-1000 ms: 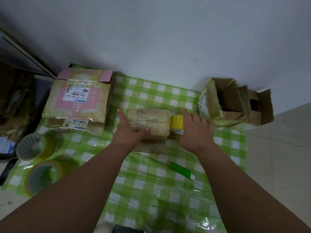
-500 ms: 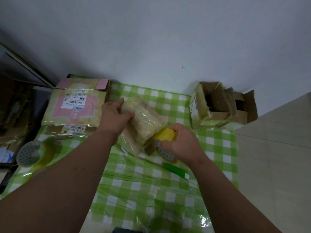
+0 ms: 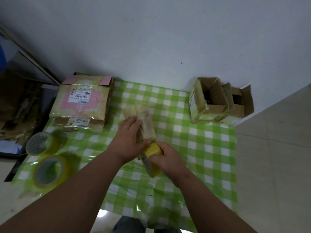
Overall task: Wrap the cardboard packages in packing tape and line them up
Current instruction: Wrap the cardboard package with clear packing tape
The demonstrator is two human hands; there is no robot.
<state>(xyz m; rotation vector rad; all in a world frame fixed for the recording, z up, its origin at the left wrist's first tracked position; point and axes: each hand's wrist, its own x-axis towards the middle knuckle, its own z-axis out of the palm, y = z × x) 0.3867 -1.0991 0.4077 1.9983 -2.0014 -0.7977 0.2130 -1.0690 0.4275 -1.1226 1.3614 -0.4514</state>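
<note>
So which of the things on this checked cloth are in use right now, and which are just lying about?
In use:
- small tape-wrapped cardboard package, gripped by left hand
- yellow tape roll, gripped by right hand

Lying about:
- two spare yellowish tape rolls
- pink-labelled flat parcel
- open brown cardboard boxes

Dim, flat light w/ motion blur throughout, glare on tablecloth (image 3: 193, 148), wide-angle bending at edges.

Glossy tape sheathes the cardboard package (image 3: 146, 122); the checked tablecloth (image 3: 198, 148) is shiny plastic, the open boxes (image 3: 218, 101) matt cardboard.
</note>
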